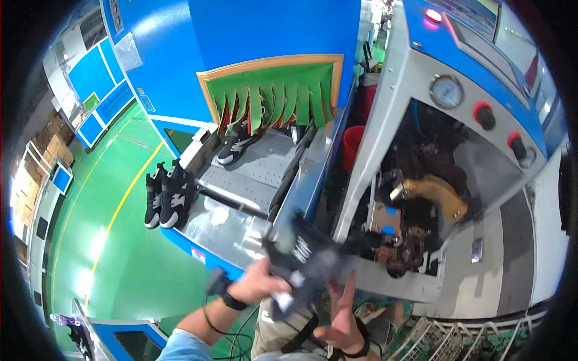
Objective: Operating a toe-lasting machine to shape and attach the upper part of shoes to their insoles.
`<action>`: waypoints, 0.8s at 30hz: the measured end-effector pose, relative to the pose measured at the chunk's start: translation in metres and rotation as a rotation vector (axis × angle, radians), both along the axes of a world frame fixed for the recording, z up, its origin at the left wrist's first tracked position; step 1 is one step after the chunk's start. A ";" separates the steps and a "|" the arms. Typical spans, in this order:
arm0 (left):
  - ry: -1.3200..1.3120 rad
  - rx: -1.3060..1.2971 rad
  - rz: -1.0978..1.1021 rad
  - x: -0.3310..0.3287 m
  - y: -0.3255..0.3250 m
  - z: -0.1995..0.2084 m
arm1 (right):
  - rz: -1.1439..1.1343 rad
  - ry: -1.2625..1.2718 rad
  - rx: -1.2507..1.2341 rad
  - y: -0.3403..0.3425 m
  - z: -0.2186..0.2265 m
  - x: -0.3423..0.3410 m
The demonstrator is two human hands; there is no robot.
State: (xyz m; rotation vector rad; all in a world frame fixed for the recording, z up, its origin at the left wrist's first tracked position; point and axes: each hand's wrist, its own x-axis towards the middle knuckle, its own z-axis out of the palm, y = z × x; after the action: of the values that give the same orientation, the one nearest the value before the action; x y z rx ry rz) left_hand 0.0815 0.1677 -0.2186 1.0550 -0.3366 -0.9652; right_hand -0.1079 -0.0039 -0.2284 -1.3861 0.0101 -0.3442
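Note:
My left hand [260, 281] grips a black shoe with white markings [306, 259], blurred by motion, held just in front of the press machine's opening [421, 204]. My right hand [342, 317] is beneath the shoe with its fingers spread, close to the sole but holding nothing. A yellow metal last [436, 194] stands inside the opening. Another black and white shoe [235, 147] rides the conveyor belt [259, 174] out from under green flap curtains [271, 99]. A pair of the same shoes [165, 195] hangs off the conveyor's left side.
A blue tunnel machine [241, 36] fills the back. The grey press has a round gauge [446, 91] and red knobs [483, 114]. A red bucket [352, 144] stands between the machines. The floor [120, 253] is green with a yellow line. A wire basket [433, 340] sits at lower right.

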 end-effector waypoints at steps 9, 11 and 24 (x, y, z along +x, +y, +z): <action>-0.873 0.499 0.156 -0.160 -0.068 -0.025 | -0.535 -0.008 -0.413 -0.018 0.017 -0.082; -1.463 0.478 0.180 -0.158 -0.070 -0.030 | -0.589 0.047 -0.868 -0.028 0.019 -0.103; -0.765 0.203 -0.175 -0.127 -0.084 0.001 | -0.576 -0.064 -0.021 -0.127 0.090 -0.105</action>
State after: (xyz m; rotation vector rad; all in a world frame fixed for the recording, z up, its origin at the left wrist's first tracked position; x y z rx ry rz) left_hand -0.0457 0.0835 -0.2181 1.5841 -0.9861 -0.7220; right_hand -0.2128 -0.1311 -0.1386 -1.3747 0.3589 -0.8691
